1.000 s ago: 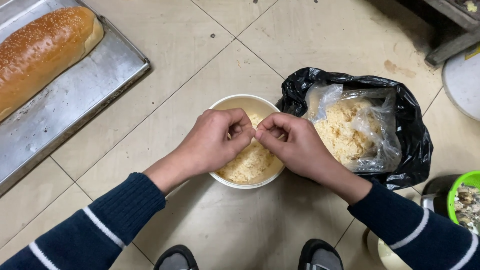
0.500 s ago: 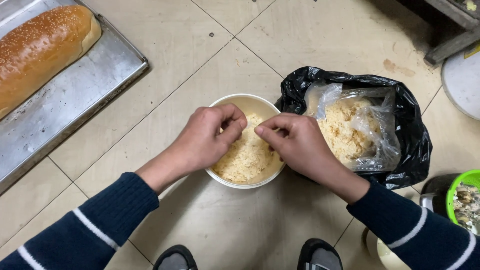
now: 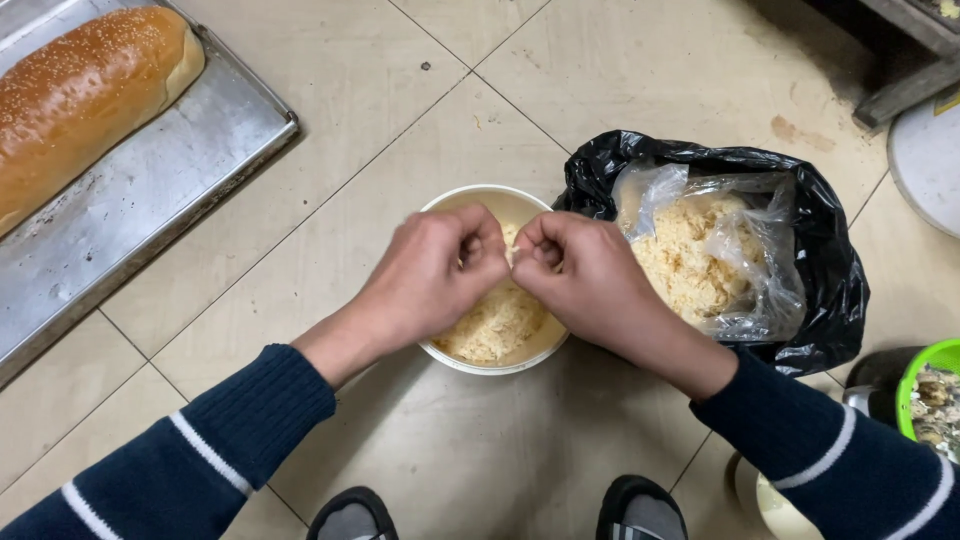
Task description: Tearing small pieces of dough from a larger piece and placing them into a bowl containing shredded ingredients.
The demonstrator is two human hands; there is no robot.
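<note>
A round cream bowl [image 3: 455, 203] stands on the tiled floor, partly filled with pale yellow shredded crumbs [image 3: 495, 325]. Both my hands hover right over it, knuckles nearly touching. My left hand [image 3: 430, 270] has its fingers curled in, pinching at something small that I cannot make out. My right hand [image 3: 585, 275] is curled the same way against it. Just right of the bowl, a clear plastic bag [image 3: 700, 255] holds more of the same crumbs inside a black plastic bag [image 3: 820, 240].
A long seeded bread loaf [image 3: 85, 90] lies on a metal tray [image 3: 150, 190] at the upper left. A green-rimmed container [image 3: 935, 395] sits at the right edge, and a white round object [image 3: 925, 155] lies above it. My two shoes [image 3: 500, 515] show at the bottom.
My two hands have drawn closer together over the bowl, fingers working against each other. The bowl, bags and tray have stayed put.
</note>
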